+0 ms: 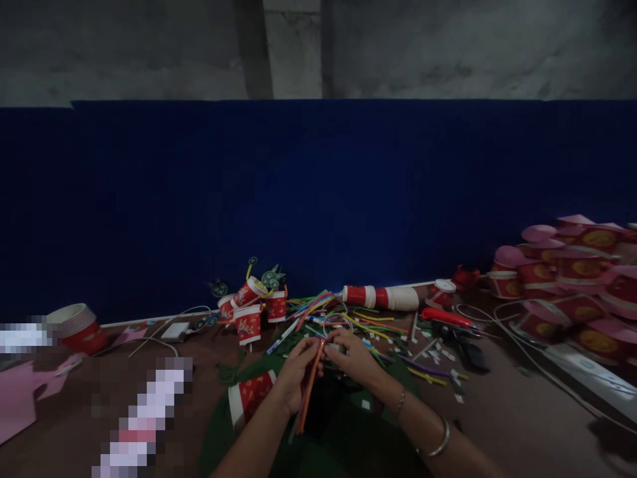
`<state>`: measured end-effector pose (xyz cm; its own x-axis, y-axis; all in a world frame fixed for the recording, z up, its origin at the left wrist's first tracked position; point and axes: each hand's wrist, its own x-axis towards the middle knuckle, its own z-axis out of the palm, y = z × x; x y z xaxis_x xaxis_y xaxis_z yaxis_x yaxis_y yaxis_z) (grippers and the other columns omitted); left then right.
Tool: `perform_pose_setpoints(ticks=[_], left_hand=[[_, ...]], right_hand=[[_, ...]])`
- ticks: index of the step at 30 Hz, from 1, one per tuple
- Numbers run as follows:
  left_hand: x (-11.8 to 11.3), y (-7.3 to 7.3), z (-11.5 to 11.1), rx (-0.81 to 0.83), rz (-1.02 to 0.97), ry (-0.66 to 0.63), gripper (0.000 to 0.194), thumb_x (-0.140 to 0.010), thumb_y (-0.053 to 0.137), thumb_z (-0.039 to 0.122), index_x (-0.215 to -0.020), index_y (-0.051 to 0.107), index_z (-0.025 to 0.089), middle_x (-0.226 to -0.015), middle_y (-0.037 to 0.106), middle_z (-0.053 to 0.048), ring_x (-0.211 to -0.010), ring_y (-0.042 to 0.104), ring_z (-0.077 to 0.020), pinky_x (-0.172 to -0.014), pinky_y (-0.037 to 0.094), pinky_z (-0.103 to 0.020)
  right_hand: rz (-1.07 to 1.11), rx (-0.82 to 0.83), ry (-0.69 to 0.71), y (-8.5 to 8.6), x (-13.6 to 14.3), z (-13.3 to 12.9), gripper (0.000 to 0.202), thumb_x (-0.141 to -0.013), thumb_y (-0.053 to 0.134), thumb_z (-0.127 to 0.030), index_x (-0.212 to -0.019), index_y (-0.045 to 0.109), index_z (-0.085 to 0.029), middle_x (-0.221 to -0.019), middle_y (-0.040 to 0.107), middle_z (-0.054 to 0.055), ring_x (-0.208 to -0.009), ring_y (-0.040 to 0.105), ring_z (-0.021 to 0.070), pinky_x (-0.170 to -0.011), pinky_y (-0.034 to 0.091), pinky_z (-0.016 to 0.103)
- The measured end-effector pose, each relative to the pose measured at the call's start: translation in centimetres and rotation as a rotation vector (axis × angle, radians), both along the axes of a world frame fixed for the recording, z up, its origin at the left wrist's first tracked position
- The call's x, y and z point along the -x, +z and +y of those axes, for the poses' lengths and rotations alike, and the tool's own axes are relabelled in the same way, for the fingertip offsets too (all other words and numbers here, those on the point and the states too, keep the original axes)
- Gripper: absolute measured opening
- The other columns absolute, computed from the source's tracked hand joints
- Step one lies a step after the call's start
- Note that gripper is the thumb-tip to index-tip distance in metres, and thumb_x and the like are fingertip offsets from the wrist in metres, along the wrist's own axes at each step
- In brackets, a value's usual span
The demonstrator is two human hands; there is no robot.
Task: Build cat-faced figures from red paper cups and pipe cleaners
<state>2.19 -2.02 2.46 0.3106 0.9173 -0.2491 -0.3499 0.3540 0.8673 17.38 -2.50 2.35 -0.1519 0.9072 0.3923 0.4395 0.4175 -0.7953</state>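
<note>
At the lower middle my left hand (299,372) is closed round a thin bundle of orange strips (311,390), whose lower ends hang below the fingers. My right hand (350,358) touches the top of the strips with its fingers bent together; what its fingertips pinch is too small to tell. A red paper cup with a white rim (237,408) lies on its side by my left forearm. Just beyond the hands are many coloured strips (318,302) in a loose heap.
Red paper cups (248,325) stand behind the left hand. A row of stacked cups (403,298) lies behind the right hand, near a red-handled tool (448,317). Red and pink cup pieces (587,269) pile up at right. A cup stack (82,332) and cables are at left.
</note>
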Motion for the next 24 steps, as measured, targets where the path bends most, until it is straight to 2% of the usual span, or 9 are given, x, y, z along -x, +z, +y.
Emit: perform_pose_setpoints(ticks=[3,6,10,14,18,24], left_hand=[[-0.13,-0.2,0.12,-0.043,0.059,-0.03,0.027,-0.069,0.069,0.037,-0.084,0.059,0.017,-0.058,0.059,0.003,-0.043,0.052,-0.0059,-0.041,0.039,-0.015],[-0.39,-0.37,0.11,-0.048,0.111,0.025,0.033,-0.069,0.066,0.043,-0.088,0.06,0.017,-0.059,0.062,0.001,-0.044,0.054,-0.0098,-0.041,0.042,-0.018],[-0.66,-0.57,0.0,-0.114,0.097,0.065,0.036,-0.065,0.069,0.044,-0.086,0.064,0.015,-0.07,0.066,-0.003,-0.058,0.06,-0.0131,-0.052,0.047,-0.022],[-0.46,-0.69,0.28,-0.176,0.152,0.095,0.036,-0.064,0.07,0.044,-0.081,0.065,0.014,-0.066,0.064,-0.001,-0.055,0.057,-0.0116,-0.051,0.045,-0.021],[-0.18,-0.49,0.56,-0.211,0.172,0.144,0.033,-0.064,0.07,0.044,-0.074,0.065,0.013,-0.055,0.058,0.002,-0.047,0.051,-0.0085,-0.048,0.042,-0.019],[0.17,-0.28,0.65,-0.088,0.054,0.077,0.028,-0.063,0.073,0.036,-0.078,0.065,0.013,-0.061,0.061,0.0,-0.051,0.054,-0.0088,-0.049,0.041,-0.019]], right_hand=[[-0.018,-0.01,-0.02,-0.1,0.04,0.02,0.019,-0.078,0.054,-0.027,-0.064,0.062,-0.016,-0.086,0.059,0.005,-0.084,0.054,0.0163,-0.079,0.04,0.028],[-0.028,-0.027,-0.048,-0.37,0.08,0.16,0.022,-0.078,0.054,-0.027,-0.061,0.061,-0.016,-0.084,0.059,0.005,-0.081,0.054,0.0159,-0.076,0.041,0.027],[-0.051,-0.07,-0.082,-0.58,0.13,0.25,0.02,-0.078,0.053,-0.024,-0.059,0.058,-0.017,-0.08,0.059,0.004,-0.078,0.053,0.0159,-0.074,0.04,0.027],[-0.054,-0.1,-0.041,-0.65,0.05,0.19,0.024,-0.081,0.051,-0.029,-0.06,0.056,-0.017,-0.082,0.058,0.004,-0.078,0.052,0.0157,-0.074,0.039,0.027],[-0.022,-0.124,0.031,-0.89,-0.02,0.22,0.026,-0.085,0.044,-0.026,-0.064,0.055,-0.017,-0.083,0.056,0.004,-0.081,0.051,0.0152,-0.075,0.039,0.027],[0.02,-0.046,0.056,-0.8,0.19,0.38,0.026,-0.086,0.043,-0.029,-0.067,0.056,-0.017,-0.083,0.057,0.004,-0.081,0.052,0.0153,-0.076,0.04,0.028]])
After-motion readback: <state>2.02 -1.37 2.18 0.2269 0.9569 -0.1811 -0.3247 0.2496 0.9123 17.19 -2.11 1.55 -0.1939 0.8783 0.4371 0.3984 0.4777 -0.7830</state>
